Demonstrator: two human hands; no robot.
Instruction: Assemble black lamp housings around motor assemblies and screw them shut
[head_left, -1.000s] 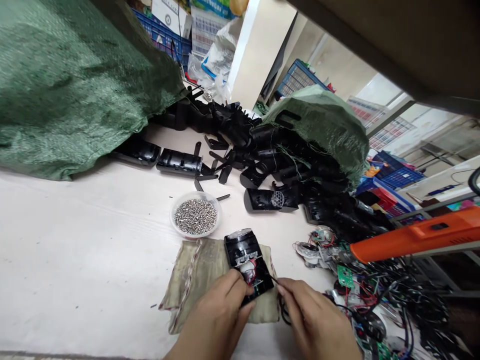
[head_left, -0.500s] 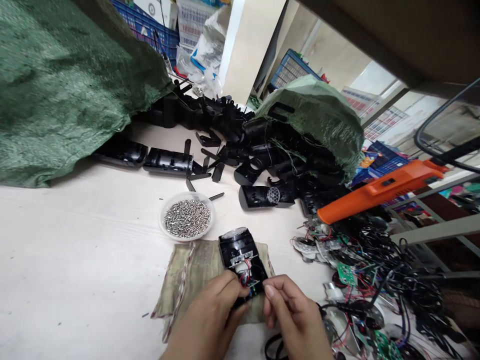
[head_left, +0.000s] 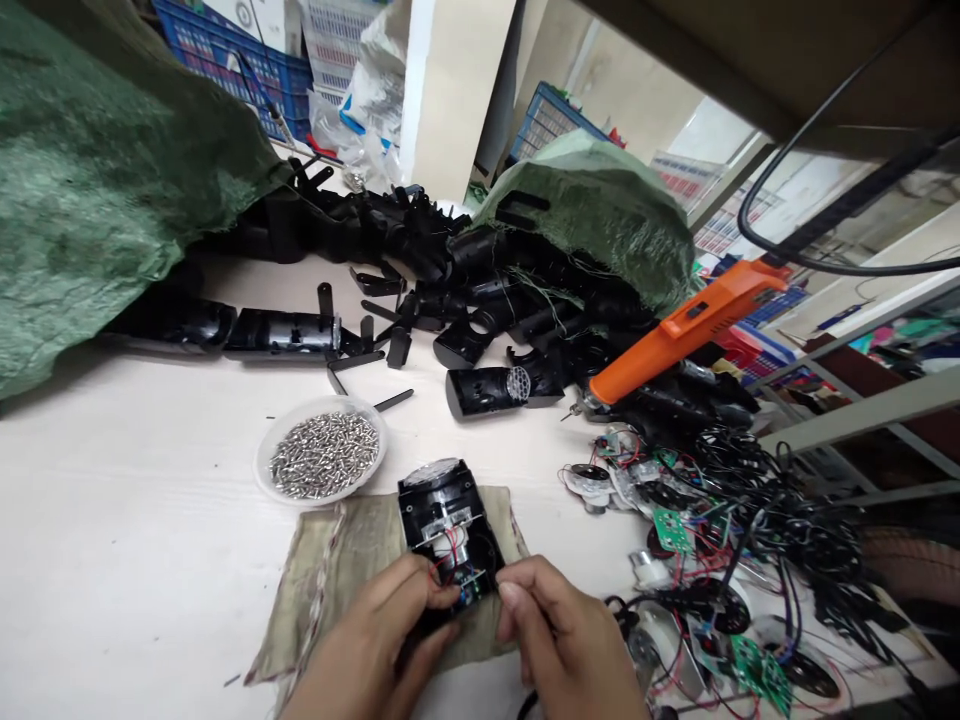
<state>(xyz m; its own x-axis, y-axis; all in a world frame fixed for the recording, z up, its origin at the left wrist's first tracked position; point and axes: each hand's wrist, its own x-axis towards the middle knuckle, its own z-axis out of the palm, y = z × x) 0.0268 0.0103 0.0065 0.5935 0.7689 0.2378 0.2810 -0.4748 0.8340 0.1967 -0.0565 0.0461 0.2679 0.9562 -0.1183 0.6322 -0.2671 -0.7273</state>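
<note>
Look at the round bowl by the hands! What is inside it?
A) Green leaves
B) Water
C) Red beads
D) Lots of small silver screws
D. The clear round bowl is heaped with lots of small silver screws, and no beads, water or leaves show in it.

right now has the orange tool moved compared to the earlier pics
Yes: the orange tool has shifted, its tip now much closer to the black grilled housing.
</note>
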